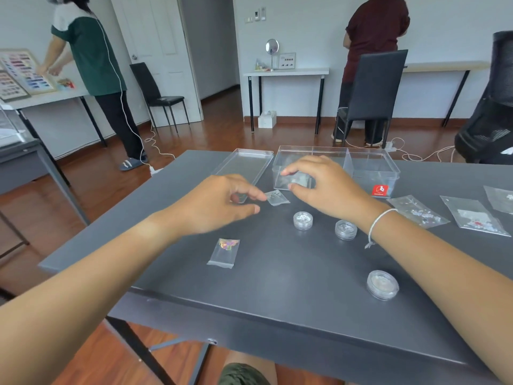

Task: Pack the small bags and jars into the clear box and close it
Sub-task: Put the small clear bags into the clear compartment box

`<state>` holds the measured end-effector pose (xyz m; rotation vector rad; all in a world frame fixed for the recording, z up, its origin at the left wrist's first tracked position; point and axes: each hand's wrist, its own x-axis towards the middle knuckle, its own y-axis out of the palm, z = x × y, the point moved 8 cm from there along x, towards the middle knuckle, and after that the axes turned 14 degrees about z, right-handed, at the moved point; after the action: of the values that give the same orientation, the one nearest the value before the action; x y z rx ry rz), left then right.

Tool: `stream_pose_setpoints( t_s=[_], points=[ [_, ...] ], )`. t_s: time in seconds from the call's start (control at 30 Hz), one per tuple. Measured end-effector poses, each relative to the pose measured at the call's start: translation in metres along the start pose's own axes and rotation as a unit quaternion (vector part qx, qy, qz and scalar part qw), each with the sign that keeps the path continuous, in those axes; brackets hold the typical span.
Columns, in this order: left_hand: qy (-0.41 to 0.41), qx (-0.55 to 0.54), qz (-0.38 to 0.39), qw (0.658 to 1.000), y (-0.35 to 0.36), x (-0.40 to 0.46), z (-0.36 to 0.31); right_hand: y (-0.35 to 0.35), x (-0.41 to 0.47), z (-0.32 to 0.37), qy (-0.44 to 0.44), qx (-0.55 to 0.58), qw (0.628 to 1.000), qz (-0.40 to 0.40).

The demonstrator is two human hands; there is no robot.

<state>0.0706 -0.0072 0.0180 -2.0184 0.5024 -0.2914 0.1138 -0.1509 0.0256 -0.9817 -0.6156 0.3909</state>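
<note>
The clear box (372, 166) stands open at the far side of the dark table, and its lid (245, 163) lies flat to its left. A tiny bag (277, 197) rests on the table in front of the box. My left hand (219, 204) is open, with its fingertips just left of that bag. My right hand (327, 187) hovers at the box's front wall with thumb and forefinger apart around a pale blurred patch; whether it holds it is unclear. Three small round jars (303, 220) (345, 229) (382, 284) and a holographic bag (224, 252) lie nearer me.
Three larger clear bags (419, 211) (474, 219) (501, 198) lie at the right of the table (291, 273). A black mesh chair (491, 112) stands far right. Two people work at white tables by the walls, with cables across the wooden floor.
</note>
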Motion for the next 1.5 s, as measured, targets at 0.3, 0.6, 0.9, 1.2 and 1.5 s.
stream_pose_setpoints(
  t_s=[0.3, 0.6, 0.9, 1.2, 1.5],
  points=[
    [0.009, -0.036, 0.085, 0.996, 0.016, -0.056, 0.018, 0.019, 0.013, 0.017, -0.007, -0.094, 0.994, 0.064],
    [0.027, 0.000, 0.112, 0.993, 0.022, -0.067, 0.013, 0.033, 0.017, 0.015, 0.027, -0.135, 0.981, 0.140],
    [0.073, 0.045, 0.054, 0.995, 0.015, -0.070, 0.001, 0.037, 0.019, 0.011, 0.021, -0.123, 0.983, 0.137],
    [0.068, 0.019, 0.018, 0.997, 0.011, -0.063, 0.006, 0.036, 0.015, 0.017, -0.017, -0.182, 0.977, 0.109],
    [0.072, -0.031, -0.054, 0.995, -0.012, -0.034, -0.002, 0.001, 0.006, 0.013, -0.005, -0.026, 1.000, -0.007]
  ],
)
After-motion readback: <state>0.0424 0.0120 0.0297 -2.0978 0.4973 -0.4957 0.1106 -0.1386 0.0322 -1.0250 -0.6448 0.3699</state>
